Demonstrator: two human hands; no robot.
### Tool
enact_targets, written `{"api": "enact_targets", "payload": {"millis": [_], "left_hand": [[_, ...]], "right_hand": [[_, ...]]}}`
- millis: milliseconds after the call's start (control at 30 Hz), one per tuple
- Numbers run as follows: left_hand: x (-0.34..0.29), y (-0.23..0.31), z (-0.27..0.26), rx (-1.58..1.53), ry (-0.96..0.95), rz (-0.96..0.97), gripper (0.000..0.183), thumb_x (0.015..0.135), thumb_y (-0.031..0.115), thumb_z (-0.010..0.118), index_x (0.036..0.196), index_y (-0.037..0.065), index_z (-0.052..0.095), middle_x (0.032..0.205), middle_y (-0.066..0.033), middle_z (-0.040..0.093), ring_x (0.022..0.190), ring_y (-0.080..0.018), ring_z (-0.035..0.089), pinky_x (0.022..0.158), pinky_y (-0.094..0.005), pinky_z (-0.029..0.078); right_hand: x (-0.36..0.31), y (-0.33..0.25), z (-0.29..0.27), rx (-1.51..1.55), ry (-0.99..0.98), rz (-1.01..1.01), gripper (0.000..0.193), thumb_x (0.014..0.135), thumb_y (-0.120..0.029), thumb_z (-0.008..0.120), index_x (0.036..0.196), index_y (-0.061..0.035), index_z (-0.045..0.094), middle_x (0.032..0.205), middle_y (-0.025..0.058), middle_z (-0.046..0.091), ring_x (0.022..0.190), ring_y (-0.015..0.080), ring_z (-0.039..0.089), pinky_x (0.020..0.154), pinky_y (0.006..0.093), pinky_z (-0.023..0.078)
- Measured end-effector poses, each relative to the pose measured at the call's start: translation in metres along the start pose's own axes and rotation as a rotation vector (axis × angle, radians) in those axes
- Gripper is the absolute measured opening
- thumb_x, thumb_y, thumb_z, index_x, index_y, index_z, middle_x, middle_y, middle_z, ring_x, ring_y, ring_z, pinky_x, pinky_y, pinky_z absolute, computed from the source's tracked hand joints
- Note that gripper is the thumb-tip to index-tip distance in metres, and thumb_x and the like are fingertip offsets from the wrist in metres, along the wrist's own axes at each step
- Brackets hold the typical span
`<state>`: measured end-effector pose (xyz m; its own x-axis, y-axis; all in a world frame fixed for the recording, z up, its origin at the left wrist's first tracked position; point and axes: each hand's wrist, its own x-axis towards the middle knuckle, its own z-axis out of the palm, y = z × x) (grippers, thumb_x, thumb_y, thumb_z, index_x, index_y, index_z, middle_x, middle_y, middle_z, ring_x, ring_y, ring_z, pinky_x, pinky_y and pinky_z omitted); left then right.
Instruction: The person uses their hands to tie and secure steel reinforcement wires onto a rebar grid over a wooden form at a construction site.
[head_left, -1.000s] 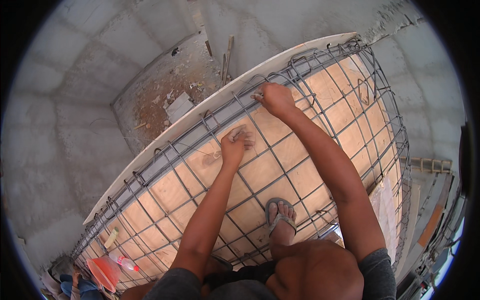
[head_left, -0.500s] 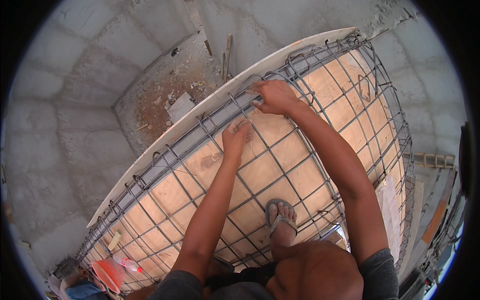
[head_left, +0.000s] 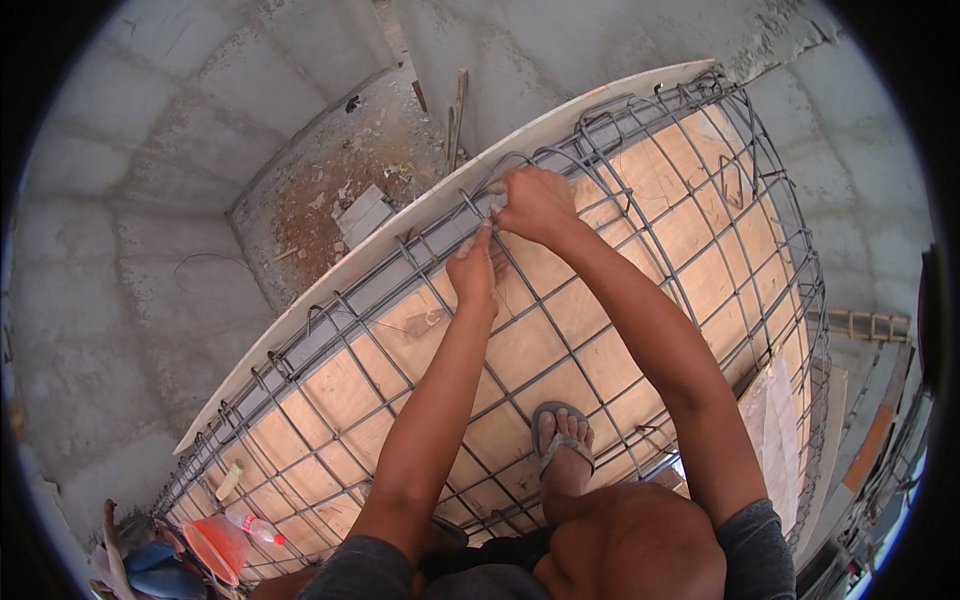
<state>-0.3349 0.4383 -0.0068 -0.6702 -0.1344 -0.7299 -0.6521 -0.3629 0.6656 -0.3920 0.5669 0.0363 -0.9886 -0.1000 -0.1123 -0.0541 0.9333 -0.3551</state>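
A grid of steel reinforcing bars lies over plywood sheets. My left hand is closed in a pinch at the grid's far edge, its fingertips against the bars. A thin tie wire trails beside its fingers, hard to see against the wood. Just to the right, my right hand is curled over the same edge bars, its fingertips almost meeting those of the left. What the right fingers grip is hidden.
A pale upright board borders the grid; beyond it lies a lower rubble-strewn floor. My sandalled foot stands on the grid. At lower left are an orange container, a plastic bottle and a blue item.
My left hand has moved up to the edge bars, close to the right hand. My right hand has shifted slightly left and down, its fingers curling in more.
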Motion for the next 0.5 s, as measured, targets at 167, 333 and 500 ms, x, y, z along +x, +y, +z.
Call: {"api": "enact_targets", "payload": {"millis": [167, 333, 500], "left_hand": [[0.000, 0.002, 0.000, 0.017, -0.005, -0.009, 0.033, 0.093, 0.033, 0.077, 0.110, 0.005, 0.074, 0.089, -0.0022, 0.068, 0.069, -0.0141, 0.065, 0.060, -0.0296, 0.053], [-0.006, 0.006, 0.008, -0.019, -0.003, -0.009, 0.028, 0.095, 0.032, 0.074, 0.109, 0.008, 0.074, 0.089, -0.0011, 0.070, 0.067, -0.0138, 0.065, 0.059, -0.0298, 0.053], [-0.001, 0.001, 0.006, 0.033, -0.036, -0.032, 0.029, 0.099, 0.029, 0.068, 0.118, 0.007, 0.071, 0.102, -0.0040, 0.070, 0.082, -0.0148, 0.067, 0.068, -0.0306, 0.055]], "right_hand": [[-0.001, 0.000, 0.001, -0.111, -0.020, -0.021, 0.032, 0.079, -0.034, 0.076, 0.098, -0.0079, 0.079, 0.094, 0.0148, 0.076, 0.094, 0.0327, 0.072, 0.085, 0.0450, 0.052], [-0.002, 0.007, 0.014, -0.228, -0.010, -0.093, 0.034, 0.086, -0.038, 0.066, 0.092, -0.0081, 0.079, 0.088, 0.0111, 0.075, 0.099, 0.0275, 0.066, 0.090, 0.0447, 0.042], [-0.004, 0.010, 0.018, -0.319, -0.074, -0.202, 0.040, 0.092, -0.039, 0.055, 0.089, -0.0071, 0.079, 0.091, 0.0097, 0.074, 0.104, 0.0265, 0.060, 0.093, 0.0450, 0.038]]}}
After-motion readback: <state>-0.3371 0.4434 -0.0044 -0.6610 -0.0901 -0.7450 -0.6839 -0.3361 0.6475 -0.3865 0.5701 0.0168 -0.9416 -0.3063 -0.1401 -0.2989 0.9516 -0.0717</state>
